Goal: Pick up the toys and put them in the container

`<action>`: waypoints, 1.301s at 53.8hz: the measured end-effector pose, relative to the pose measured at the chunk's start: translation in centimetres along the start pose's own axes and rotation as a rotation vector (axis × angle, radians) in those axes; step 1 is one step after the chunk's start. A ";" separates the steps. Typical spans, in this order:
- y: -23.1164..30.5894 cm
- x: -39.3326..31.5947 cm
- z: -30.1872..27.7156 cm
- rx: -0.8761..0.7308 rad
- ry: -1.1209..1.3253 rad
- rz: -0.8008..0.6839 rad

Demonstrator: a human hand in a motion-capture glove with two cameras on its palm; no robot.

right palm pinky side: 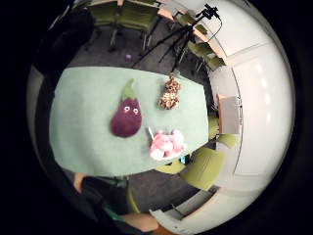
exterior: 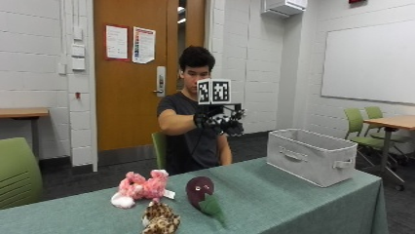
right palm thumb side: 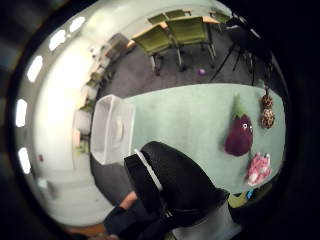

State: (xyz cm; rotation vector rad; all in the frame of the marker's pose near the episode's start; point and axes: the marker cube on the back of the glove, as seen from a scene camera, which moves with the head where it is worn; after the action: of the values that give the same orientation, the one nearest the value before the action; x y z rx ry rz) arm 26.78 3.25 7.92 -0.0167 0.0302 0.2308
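Right hand [exterior: 219,122]: raised in the air above the worktop [exterior: 292,200], holding nothing; fingers loosely spread.
Container [exterior: 313,156]: grey fabric bin with handles, standing at one end of the green-covered worktop.
Pink plush [exterior: 139,187]: lying near the other end, toward the person's edge.
Eggplant plush [exterior: 202,193]: just beside the pink plush.
Spotted plush [exterior: 160,219]: near the edge opposite the person.

A classroom — whiteboard [exterior: 371,61] on painted block walls, green chairs [exterior: 360,127] at tables.
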 end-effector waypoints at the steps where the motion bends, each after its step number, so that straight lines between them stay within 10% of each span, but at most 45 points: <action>1: -0.1 0.5 0.8 -0.008 0.000 0.007; 34: 1.4 8.1 18.6 -0.312 -0.061 0.190; 70: 2.1 6.1 18.2 -0.150 0.089 0.133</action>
State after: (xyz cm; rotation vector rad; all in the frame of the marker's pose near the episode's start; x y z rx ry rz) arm 32.71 7.03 25.88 -0.1745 0.1031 0.3652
